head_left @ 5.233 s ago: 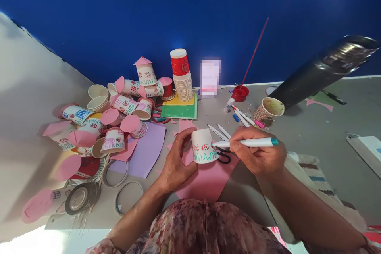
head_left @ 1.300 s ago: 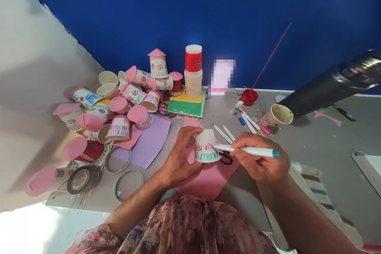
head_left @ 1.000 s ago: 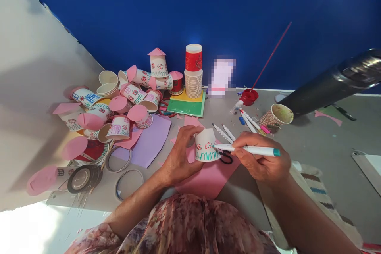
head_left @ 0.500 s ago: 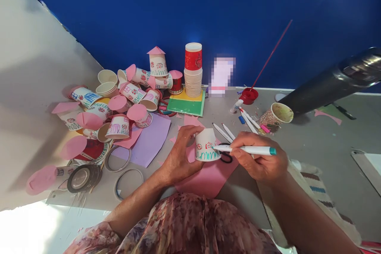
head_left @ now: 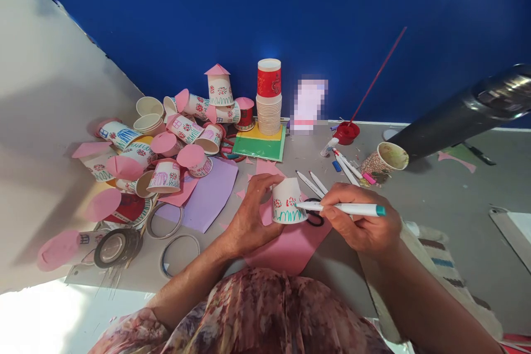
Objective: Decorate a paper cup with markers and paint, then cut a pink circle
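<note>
My left hand (head_left: 254,220) grips a white paper cup (head_left: 286,191) turned upside down, thumb low and fingers near its top. Red dotted flowers and a green zigzag line mark the cup's side. In my right hand (head_left: 365,221) is a white felt-tip marker (head_left: 348,208) with a teal end, held level. Its tip meets the cup's side near the flowers, above the green line. Beneath the cup lies pink paper (head_left: 286,251). Black-handled scissors (head_left: 316,215) are partly hidden behind the marker and my right hand.
Decorated cups with pink paper roofs (head_left: 166,174) crowd the left side. Stacked cups (head_left: 269,99) stand at the back. Several markers (head_left: 345,166), a used patterned cup (head_left: 384,160) and a dark flask (head_left: 452,113) are to the right. Tape rolls (head_left: 179,254) lie by my left forearm.
Almost nothing differs. Both hands keep their places on the cup and the marker, with the marker tip still at the cup's side.
</note>
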The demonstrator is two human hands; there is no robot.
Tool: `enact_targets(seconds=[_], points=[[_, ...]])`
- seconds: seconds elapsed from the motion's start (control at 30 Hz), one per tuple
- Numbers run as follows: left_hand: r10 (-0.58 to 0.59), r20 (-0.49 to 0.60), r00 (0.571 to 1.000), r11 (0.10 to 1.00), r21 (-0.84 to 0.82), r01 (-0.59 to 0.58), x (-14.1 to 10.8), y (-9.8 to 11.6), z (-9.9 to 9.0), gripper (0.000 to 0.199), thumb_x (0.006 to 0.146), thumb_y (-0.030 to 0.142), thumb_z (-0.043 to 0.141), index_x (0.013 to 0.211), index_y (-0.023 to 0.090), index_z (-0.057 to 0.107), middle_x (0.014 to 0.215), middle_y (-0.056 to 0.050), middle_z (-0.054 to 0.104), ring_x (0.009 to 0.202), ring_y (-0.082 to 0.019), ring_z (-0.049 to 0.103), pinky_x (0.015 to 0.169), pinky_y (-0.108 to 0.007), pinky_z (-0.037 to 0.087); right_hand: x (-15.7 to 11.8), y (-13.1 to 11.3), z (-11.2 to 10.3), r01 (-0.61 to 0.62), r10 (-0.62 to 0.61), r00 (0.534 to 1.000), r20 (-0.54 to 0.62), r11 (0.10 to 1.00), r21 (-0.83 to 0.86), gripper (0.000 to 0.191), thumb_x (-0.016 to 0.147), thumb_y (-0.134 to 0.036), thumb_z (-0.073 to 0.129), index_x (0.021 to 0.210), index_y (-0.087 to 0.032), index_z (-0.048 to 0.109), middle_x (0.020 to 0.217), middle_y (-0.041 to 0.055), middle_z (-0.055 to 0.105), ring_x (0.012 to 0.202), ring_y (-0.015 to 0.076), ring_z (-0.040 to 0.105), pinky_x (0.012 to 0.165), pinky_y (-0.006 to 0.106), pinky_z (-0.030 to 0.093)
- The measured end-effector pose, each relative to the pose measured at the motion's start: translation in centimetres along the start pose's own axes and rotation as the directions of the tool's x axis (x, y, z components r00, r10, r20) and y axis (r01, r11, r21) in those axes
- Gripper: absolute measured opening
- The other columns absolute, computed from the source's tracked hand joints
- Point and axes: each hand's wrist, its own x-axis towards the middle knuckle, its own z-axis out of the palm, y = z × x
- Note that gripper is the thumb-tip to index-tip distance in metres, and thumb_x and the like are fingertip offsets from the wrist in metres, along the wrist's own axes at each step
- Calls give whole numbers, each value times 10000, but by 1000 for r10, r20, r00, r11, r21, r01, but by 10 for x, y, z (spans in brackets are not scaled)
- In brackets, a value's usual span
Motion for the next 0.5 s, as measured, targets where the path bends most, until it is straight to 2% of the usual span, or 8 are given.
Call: enact_targets(seconds=[0.13, 0.5], points=[[-7, -6, 1000, 999, -35, 6, 0, -2, 1, 827, 717, 36, 717, 1453, 300, 448, 1401, -104, 518, 1325, -285, 509, 1100, -486, 474, -2, 2, -2, -7, 8, 998, -58, 1000, 5, 144, 924, -131, 621, 864, -252, 671, 682, -14, 695, 544, 141, 602, 490, 293, 435], [-35, 14, 999, 998, -42, 36, -2, -3, 0, 851, 680, 27, 689, 1451, 299, 453, 1423, -113, 509, 1354, -304, 492, 1120, -500, 474, 0, 2, -1, -4, 5, 1000, -29, 1000, 8, 135, 944, -156, 596, 882, -259, 656, 658, -4, 673, 498, 142, 573, 423, 305, 388]])
